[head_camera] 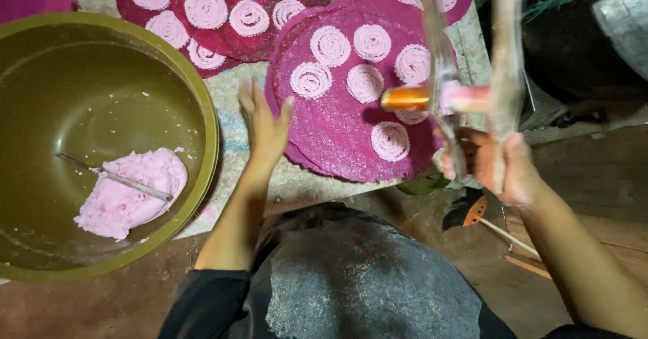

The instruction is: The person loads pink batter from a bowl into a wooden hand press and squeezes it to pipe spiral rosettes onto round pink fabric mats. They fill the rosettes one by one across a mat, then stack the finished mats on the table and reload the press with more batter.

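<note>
Midway through pressing pink dough spirals onto the round magenta woven mat (341, 133), right hand (503, 167) clenched on the blurred metal-and-wood hand press (445, 96) above it, left hand (266, 126) open against its rim; next, probably another coil in the bare patch beside the left hand.

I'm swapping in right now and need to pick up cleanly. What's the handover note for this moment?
Left hand: open, flat on the edge of the near purple round mat.
Right hand: gripping the dough press, held above the mat's right side.
Done: seven pink dough spirals lie on this mat; the mats behind also carry spirals.
Left: bare space remains at the mat's lower left. Pink dough with a metal utensil sits in the olive bowl.
</note>
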Motion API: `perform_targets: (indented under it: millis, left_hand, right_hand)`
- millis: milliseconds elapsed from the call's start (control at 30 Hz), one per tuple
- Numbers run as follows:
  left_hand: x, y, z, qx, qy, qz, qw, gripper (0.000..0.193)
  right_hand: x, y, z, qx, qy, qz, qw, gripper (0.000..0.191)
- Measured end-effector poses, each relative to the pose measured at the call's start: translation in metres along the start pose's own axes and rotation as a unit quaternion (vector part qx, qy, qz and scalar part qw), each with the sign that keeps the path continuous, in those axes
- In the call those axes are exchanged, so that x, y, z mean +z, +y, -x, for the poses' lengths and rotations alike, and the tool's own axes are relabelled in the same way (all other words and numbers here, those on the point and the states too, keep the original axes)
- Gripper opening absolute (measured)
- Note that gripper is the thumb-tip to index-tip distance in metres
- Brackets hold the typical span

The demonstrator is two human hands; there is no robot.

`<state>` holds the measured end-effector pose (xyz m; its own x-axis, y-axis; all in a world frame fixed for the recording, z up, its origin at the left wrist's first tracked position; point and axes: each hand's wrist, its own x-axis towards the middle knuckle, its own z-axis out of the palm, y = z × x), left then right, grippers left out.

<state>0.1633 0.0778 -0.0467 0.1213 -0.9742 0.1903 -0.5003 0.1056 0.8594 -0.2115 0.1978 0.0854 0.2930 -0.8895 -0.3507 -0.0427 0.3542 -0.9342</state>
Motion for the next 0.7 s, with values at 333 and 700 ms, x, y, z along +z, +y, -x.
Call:
perform_targets:
  millis: [333,700]
  left_hand:
    - [0.028,0.096,-0.043,0.047,-0.387,0.801,0.455,0.073]
    - [0.081,0.057,-0.089,-0.009,-0.282,0.875,0.394,0.020]
  right_hand:
    - [0.014,-0.017,-0.028,0.216,-0.179,0.020,0.960,0.092]
    - [-0.008,0.003,-0.088,0.176,-0.056,0.271,0.945,0.082]
